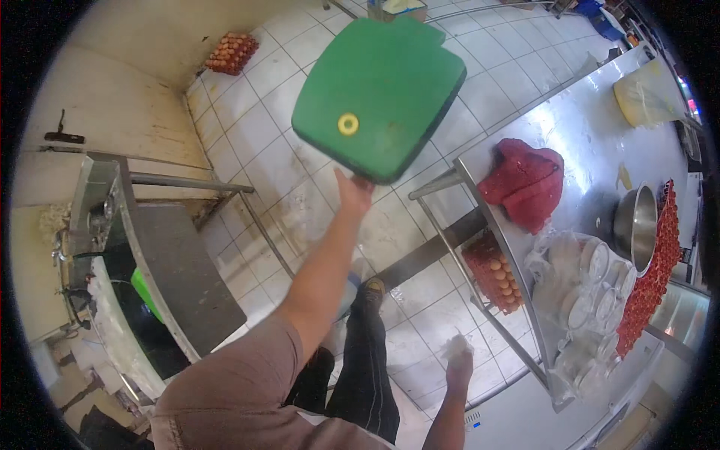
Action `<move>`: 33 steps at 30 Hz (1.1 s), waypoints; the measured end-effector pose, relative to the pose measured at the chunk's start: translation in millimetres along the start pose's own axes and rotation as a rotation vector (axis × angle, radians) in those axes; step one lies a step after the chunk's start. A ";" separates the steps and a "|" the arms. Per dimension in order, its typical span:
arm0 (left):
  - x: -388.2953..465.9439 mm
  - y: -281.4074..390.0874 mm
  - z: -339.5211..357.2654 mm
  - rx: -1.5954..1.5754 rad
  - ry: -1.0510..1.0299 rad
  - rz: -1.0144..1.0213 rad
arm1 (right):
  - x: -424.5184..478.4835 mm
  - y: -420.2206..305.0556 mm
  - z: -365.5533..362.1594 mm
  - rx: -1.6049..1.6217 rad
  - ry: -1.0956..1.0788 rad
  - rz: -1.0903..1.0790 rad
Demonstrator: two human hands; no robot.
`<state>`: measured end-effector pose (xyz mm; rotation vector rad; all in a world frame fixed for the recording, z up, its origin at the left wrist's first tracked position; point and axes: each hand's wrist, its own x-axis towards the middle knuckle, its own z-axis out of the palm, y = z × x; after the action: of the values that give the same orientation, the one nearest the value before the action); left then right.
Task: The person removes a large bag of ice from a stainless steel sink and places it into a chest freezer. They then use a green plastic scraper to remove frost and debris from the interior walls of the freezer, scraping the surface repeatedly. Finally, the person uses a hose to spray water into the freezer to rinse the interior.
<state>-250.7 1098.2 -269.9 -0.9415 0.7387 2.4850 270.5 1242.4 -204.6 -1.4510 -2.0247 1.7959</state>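
Observation:
A large green plastic lid [382,90] with a yellow ring on its face is raised in front of me over the tiled floor. My left hand [356,193] grips its near edge from below, the thumb outside and the other fingers mostly hidden behind it. Lower at the right, my right hand [459,365] is closed on a whitish crumpled wad [457,346], whose material I cannot tell. The right hand is apart from the lid, beside the steel table at my right.
On the steel table [540,124] lie a red cloth [526,183], bagged plastic tubs [579,281], a metal bowl [644,228] and red egg trays [652,281]. Trays of eggs [500,278] sit beneath. A sink unit [126,225] stands left; more eggs [232,53] are by the wall.

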 end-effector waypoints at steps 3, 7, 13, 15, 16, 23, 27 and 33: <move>-39.2 -22.3 -48.8 0.192 0.119 0.030 | 1.0 14.4 -2.1 0.723 0.081 0.367; -108.2 -6.9 -73.1 0.398 0.434 0.170 | 1.0 -6.0 13.6 0.742 0.044 0.341; -160.8 33.1 -99.4 0.612 0.496 0.097 | 5.9 -43.2 36.0 0.683 -0.077 0.220; -166.5 35.0 -94.6 0.471 0.444 0.079 | 13.9 -31.4 36.8 0.878 -0.113 0.284; -170.2 36.3 -88.8 0.357 0.405 0.076 | 11.3 -33.3 37.2 0.880 -0.108 0.296; -180.1 51.8 -49.5 -0.035 0.507 -0.039 | 2.9 -25.9 51.4 0.001 -0.097 -0.030; -185.5 55.5 -43.2 0.115 0.355 0.064 | 0.4 -9.1 59.4 0.951 -0.011 0.393; -271.1 144.3 72.2 0.060 -0.067 0.014 | 14.7 -37.6 101.0 0.124 -0.182 0.039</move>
<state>-169.9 983.5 12.7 -0.8301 0.7950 2.4789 180.1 1182.6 -213.5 -1.3471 -1.9328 2.0987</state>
